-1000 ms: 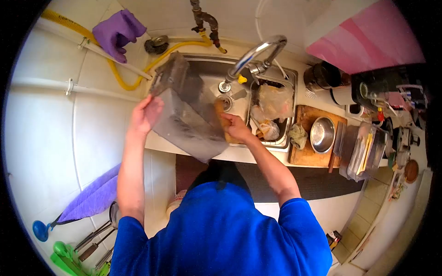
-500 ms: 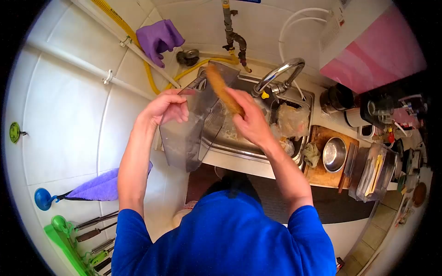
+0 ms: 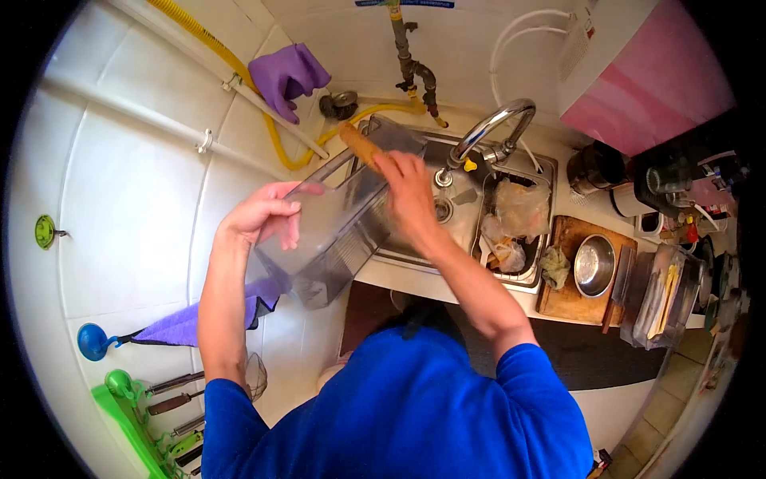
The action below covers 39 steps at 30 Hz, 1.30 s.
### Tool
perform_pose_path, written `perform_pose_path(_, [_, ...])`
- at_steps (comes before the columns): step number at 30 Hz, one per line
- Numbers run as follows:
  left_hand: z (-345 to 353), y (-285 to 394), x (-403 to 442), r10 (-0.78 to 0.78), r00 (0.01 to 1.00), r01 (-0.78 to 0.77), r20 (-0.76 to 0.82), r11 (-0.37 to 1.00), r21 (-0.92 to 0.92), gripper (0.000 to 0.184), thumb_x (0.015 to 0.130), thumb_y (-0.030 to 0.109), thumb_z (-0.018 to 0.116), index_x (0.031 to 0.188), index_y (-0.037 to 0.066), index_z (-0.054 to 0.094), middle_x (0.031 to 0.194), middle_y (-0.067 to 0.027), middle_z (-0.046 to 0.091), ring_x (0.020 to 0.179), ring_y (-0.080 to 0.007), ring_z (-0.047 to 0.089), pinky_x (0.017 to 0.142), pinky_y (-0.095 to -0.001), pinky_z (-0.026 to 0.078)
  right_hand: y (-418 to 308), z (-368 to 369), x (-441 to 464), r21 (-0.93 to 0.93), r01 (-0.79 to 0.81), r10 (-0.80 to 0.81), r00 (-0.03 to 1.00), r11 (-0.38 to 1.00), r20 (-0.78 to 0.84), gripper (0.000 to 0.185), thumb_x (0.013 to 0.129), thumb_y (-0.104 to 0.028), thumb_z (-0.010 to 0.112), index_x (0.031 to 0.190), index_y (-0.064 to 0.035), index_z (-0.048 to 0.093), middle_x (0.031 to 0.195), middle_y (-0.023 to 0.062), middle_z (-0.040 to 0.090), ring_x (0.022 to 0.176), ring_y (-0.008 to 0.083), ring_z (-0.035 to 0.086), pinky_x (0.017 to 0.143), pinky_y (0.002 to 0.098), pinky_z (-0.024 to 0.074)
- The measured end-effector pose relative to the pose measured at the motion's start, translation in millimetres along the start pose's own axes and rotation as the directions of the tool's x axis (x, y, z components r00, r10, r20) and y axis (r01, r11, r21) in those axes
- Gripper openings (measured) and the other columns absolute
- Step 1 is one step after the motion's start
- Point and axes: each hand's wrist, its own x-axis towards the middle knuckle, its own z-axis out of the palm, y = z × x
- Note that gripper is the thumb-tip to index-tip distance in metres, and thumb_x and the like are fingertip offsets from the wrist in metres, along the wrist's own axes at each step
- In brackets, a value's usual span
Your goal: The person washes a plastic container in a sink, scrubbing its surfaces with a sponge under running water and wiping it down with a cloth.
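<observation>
A clear grey plastic bin (image 3: pixel 319 259) is tilted over the left part of the steel sink (image 3: pixel 407 259). My left hand (image 3: pixel 267 214) grips its left edge, the fingers seen partly through the plastic. In my right hand (image 3: pixel 407 188) is a tan loofah-like scrubber (image 3: pixel 359 146), held over the bin's upper part. The chrome faucet (image 3: pixel 496 124) arches over the basin just right of my right hand. Whether the scrubber touches the plastic cannot be made out.
Plastic bags (image 3: pixel 520 209) lie in the right basin. A cutting board (image 3: pixel 565 295) carries a steel bowl (image 3: pixel 594 266) and a crumpled cloth (image 3: pixel 554 267), beside a knife and another clear bin (image 3: pixel 666 295). A purple glove (image 3: pixel 287 80) hangs on the pipe.
The bin has shifted and tilted, its lower end now further left. My right hand and the scrubber have moved to the bin's upper edge. The head view has shifted slightly.
</observation>
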Motion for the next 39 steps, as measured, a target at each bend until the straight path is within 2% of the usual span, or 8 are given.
perform_pose_path(11, [-53.9, -64.9, -58.2, 0.173, 0.98, -0.175, -0.103, 0.985, -0.01, 0.065, 0.091, 0.022, 0.068, 0.143, -0.007, 0.042, 0.061, -0.0129, 0.064, 0.047, -0.0258, 0.064, 0.044, -0.0367, 0.054, 57.9, 7.2, -136.3, 0.272, -0.238, 0.245, 0.969, 0.932, 0.008, 0.056, 0.077, 0.011, 0.05, 0.13, -0.0035, 0.062, 0.118, 0.0185, 0.06, 0.107, 0.0353, 0.059, 0.095, 0.0415, 0.0487])
perform_pose_path(14, [-44.9, -72.9, -52.2, 0.192, 0.965, -0.206, -0.177, 0.976, -0.067, 0.064, 0.092, 0.022, 0.068, 0.143, -0.007, 0.042, 0.059, -0.0118, 0.062, 0.045, -0.025, 0.063, 0.043, -0.036, 0.053, 133.4, 70.6, -169.7, 0.466, -0.643, 0.675, 0.728, 0.608, 0.122, 0.049, 0.085, 0.01, 0.05, 0.13, -0.0041, 0.064, 0.12, 0.0157, 0.062, 0.104, 0.0276, 0.062, 0.088, 0.0381, 0.0511])
perform_pose_path(16, [-38.0, -74.9, -48.8, 0.189, 0.96, -0.209, -0.209, 0.975, -0.077, 0.064, 0.092, 0.021, 0.068, 0.143, -0.007, 0.043, 0.058, -0.0112, 0.061, 0.045, -0.0246, 0.062, 0.043, -0.0356, 0.053, 164.3, 82.7, -147.3, 0.811, -0.579, 0.839, 0.399, -0.081, 0.369, 0.054, 0.083, 0.011, 0.05, 0.135, -0.0019, 0.06, 0.12, 0.0126, 0.066, 0.097, 0.0217, 0.064, 0.084, 0.0327, 0.0529])
perform_pose_path(23, [-21.0, -75.8, -47.9, 0.193, 0.941, -0.2, -0.276, 0.98, 0.004, 0.061, 0.093, 0.021, 0.067, 0.143, -0.005, 0.044, 0.057, -0.0103, 0.06, 0.044, -0.0235, 0.061, 0.043, -0.0356, 0.053, 239.6, 110.6, -162.3, 0.354, -0.934, 0.783, 0.262, 0.057, 0.564, 0.051, 0.089, -0.003, 0.061, 0.139, -0.0065, 0.057, 0.121, 0.0164, 0.063, 0.102, 0.025, 0.063, 0.085, 0.037, 0.0525])
perform_pose_path(26, [-11.4, -79.1, -46.5, 0.187, 0.931, -0.191, -0.314, 0.981, 0.017, 0.06, 0.093, 0.021, 0.066, 0.142, -0.005, 0.044, 0.057, -0.0096, 0.06, 0.043, -0.0232, 0.06, 0.043, -0.035, 0.053, 248.3, 115.1, -180.9, 0.198, -0.88, 0.855, 0.47, 0.433, 0.219, 0.05, 0.087, -0.009, 0.065, 0.137, -0.0064, 0.058, 0.124, 0.0218, 0.063, 0.11, 0.035, 0.061, 0.094, 0.0416, 0.0503])
perform_pose_path(31, [-5.2, -73.4, -46.2, 0.175, 0.922, -0.167, -0.344, 0.985, 0.052, 0.059, 0.093, 0.021, 0.065, 0.143, -0.004, 0.044, 0.057, -0.0091, 0.06, 0.043, -0.0229, 0.06, 0.043, -0.0343, 0.052, 201.2, 87.3, -176.2, -0.585, -0.704, 0.899, 0.181, 0.401, 0.399, 0.055, 0.082, -0.01, 0.068, 0.133, 0.0062, 0.055, 0.135, 0.0339, 0.05, 0.131, 0.0476, 0.043, 0.112, 0.0484, 0.0377])
perform_pose_path(35, [-4.1, -74.2, -46.3, 0.174, 0.913, -0.156, -0.369, 0.985, 0.079, 0.062, 0.092, 0.02, 0.066, 0.144, -0.003, 0.044, 0.057, -0.0085, 0.06, 0.042, -0.0224, 0.058, 0.042, -0.0351, 0.052, 181.2, 62.2, -149.0, -0.059, -0.728, 0.73, 0.681, 0.683, 0.055, 0.062, 0.079, -0.004, 0.064, 0.137, 0.0089, 0.048, 0.136, 0.0331, 0.048, 0.129, 0.0462, 0.045, 0.111, 0.0492, 0.0375])
perform_pose_path(39, [9.7, -76.5, -48.3, 0.174, 0.891, -0.172, -0.42, 0.984, 0.045, 0.061, 0.093, 0.02, 0.065, 0.145, -0.003, 0.044, 0.054, -0.0048, 0.055, 0.039, -0.0187, 0.054, 0.041, -0.0326, 0.051, 216.1, 27.8, -90.2, 0.088, -0.705, 0.708, 0.687, 0.704, -0.165, 0.06, 0.08, 0.003, 0.061, 0.139, 0.0056, 0.05, 0.134, 0.0279, 0.053, 0.129, 0.0429, 0.048, 0.111, 0.0483, 0.0383])
